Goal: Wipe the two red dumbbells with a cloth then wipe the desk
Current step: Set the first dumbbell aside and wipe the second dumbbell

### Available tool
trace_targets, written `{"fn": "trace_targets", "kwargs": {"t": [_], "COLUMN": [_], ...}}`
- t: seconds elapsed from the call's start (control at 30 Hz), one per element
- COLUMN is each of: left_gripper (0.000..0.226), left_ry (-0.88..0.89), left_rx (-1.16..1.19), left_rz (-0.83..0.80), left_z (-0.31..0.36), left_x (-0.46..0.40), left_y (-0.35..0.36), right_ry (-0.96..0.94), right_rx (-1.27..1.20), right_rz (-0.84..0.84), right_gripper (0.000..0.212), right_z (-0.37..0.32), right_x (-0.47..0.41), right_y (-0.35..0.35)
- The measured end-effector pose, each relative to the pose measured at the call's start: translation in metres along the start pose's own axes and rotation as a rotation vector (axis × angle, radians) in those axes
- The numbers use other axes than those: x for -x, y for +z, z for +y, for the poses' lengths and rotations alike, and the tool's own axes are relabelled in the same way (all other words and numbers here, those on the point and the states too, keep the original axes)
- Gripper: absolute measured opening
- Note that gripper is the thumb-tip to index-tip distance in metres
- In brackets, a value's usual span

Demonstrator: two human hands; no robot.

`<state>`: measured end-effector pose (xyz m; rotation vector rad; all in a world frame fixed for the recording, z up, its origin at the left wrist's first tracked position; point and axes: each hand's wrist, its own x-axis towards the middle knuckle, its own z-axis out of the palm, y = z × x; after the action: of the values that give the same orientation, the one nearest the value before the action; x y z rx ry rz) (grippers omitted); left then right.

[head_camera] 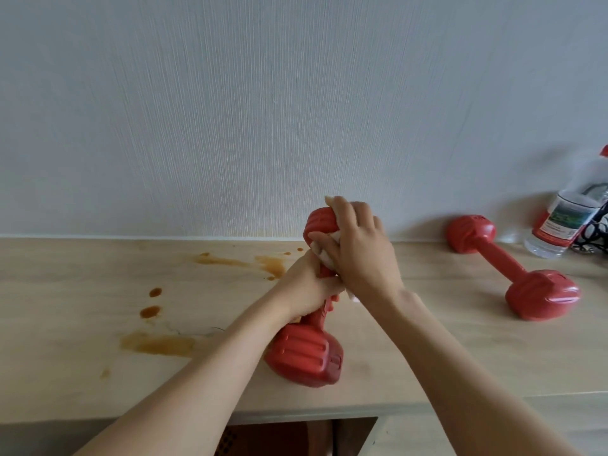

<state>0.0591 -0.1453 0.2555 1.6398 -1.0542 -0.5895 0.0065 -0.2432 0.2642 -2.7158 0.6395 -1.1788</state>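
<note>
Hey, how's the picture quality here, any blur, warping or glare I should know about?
Head view: soft, even light with no harsh glare; wide-angle warping leans the bottle at the right edge; the right hand and cloth on the held dumbbell look slightly motion-blurred; the brown stains on the desk stay clear.

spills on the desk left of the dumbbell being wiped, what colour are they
Brownish orange, amber-like spills on the pale wood desk, clearest in the head view.
</note>
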Motion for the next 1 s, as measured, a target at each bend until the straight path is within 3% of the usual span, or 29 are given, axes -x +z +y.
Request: {"fn": "trace_targets", "kwargs": {"t": [0.03, 0.1, 0.33, 0.43, 0.53, 0.63, 0.8, 0.9, 1.0], "left_gripper": [0.023, 0.025, 0.027, 0.027, 0.026, 0.022, 0.028, 0.026, 0.025], "left_ry": [0.006, 0.013, -0.016, -0.025, -0.049, -0.132, -0.072, -0.045, -0.029], "left_rx": [-0.038, -0.028, 0.105, 0.145, 0.129, -0.053, -0.541, -0.551, -0.468], "left_rz": [0.005, 0.000, -0.099, -0.134, -0.149, -0.141, 0.195, 0.145, 0.137], "left_z": [0.000, -0.001, -0.002, 0.002, 0.007, 0.009, 0.004, 0.002, 0.003], "left_x": [-0.001, -0.001, 0.004, 0.006, 0.002, -0.001, 0.008, 0.009, 0.009], "left_y": [0.001, 0.002, -0.006, -0.006, -0.008, -0.013, 0.001, 0.005, -0.004], "right_ry": [-0.040, -0.070, 0.202, 0.280, 0.276, 0.298, 0.359, 0.343, 0.268], "right_rx": [0.155, 0.174, -0.939, -1.166, -1.121, -1.016, -0.668, -0.337, -0.338], "right_rz": [0.057, 0.082, -0.079, -0.122, -0.119, -0.071, -0.097, -0.130, -0.245], "right_gripper": [0.051, 0.055, 0.056, 0.050, 0.044, 0.049, 0.059, 0.061, 0.065], "right_z": [-0.006, -0.008, 0.032, 0.037, 0.036, 0.031, 0.006, -0.012, -0.016], "right_x": [-0.002, -0.002, 0.008, 0.006, 0.003, 0.004, 0.000, 0.003, 0.000], "right_y": [0.001, 0.000, -0.007, -0.010, -0.018, -0.022, -0.026, -0.021, -0.026]}}
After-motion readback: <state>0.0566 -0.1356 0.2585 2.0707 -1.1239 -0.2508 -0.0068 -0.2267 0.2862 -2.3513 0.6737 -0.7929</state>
